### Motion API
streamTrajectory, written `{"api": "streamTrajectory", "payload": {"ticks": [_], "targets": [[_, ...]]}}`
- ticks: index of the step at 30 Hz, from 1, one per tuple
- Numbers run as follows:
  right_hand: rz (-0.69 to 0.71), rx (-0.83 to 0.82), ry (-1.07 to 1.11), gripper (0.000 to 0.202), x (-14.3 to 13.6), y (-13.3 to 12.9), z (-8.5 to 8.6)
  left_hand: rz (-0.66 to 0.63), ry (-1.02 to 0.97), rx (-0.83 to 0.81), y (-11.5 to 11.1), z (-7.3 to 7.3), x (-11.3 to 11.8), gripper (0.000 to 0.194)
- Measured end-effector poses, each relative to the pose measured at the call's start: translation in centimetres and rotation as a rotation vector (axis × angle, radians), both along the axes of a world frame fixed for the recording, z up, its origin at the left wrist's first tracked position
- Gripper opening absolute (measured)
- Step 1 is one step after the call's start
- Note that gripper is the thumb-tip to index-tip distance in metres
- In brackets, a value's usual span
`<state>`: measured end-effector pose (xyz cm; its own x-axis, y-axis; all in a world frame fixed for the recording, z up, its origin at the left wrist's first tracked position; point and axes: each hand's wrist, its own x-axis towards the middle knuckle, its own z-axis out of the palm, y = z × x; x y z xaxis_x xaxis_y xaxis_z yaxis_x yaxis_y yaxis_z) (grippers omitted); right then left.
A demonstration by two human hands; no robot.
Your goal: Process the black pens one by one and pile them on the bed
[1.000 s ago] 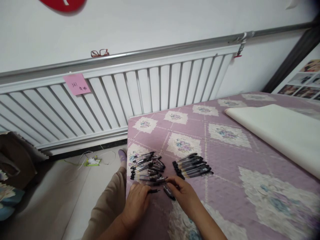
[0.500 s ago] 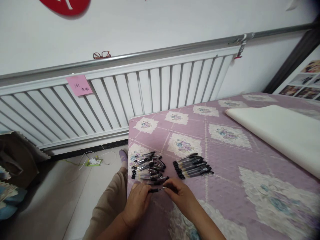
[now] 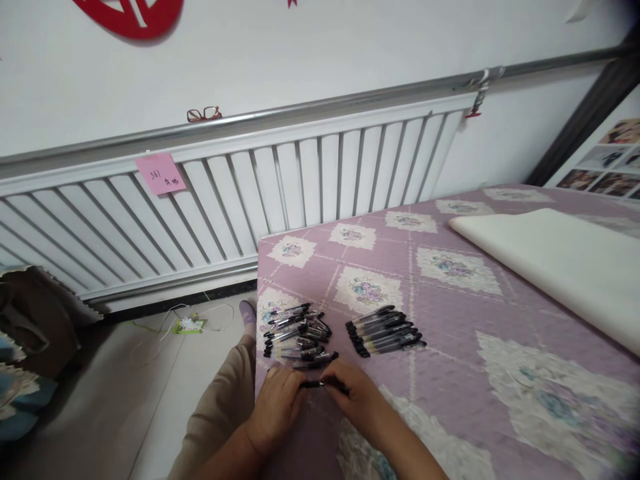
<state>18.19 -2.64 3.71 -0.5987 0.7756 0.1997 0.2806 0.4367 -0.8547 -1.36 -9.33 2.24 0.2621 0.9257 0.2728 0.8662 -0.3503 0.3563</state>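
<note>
My left hand [image 3: 280, 399] is closed around the barrel of a black pen [image 3: 313, 384], whose front end sticks out to the right. My right hand [image 3: 357, 395] pinches a dark pen cap [image 3: 336, 383] at that front end; whether the cap is seated on the pen I cannot tell. Just beyond my hands lies a loose pile of clear-barrelled pens [image 3: 297, 337] with black caps. To its right, a neater row of similar pens [image 3: 385, 331] lies side by side, slanting up to the right.
A purple flowered cloth [image 3: 445, 373] covers the surface under the pens. A folded cream sheet [image 3: 555, 267] lies at the right. Behind stands a white radiator [image 3: 310, 177] with a pink note [image 3: 160, 173]; glasses [image 3: 204, 114] rest on its pipe. A power strip [image 3: 189, 325] lies on the floor.
A small white bit at my right fingertips no longer shows; a dark cap is now in those fingers, against the pen's front end. Both pen groups lie as before.
</note>
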Motion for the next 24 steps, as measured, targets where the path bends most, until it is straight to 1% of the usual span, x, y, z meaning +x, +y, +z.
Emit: {"api": "streamTrajectory", "payload": {"ticks": [3,7,12,16,18,24], "targets": [[0.008,0.013,-0.019,0.016,0.1,-0.08,0.2,0.004,0.001,0.002,-0.02,0.17,0.07,0.02],[-0.01,-0.011,-0.037,0.017,0.13,-0.17,0.53,0.01,0.012,0.001,-0.01,0.24,0.12,0.019],[-0.004,-0.016,-0.058,0.015,0.05,-0.07,0.53,0.009,0.009,0.029,0.0,0.04,0.08,0.018],[0.006,0.034,-0.087,0.012,-0.02,0.01,0.29,0.014,-0.015,0.079,-0.01,-0.3,0.02,0.016],[0.01,0.062,-0.115,0.011,-0.08,0.03,0.19,0.022,-0.014,0.079,-0.02,-0.42,0.02,0.016],[-0.012,0.199,-0.297,0.01,-0.43,-0.14,0.13,0.05,0.026,0.058,-0.07,-0.46,0.06,0.014]]}}
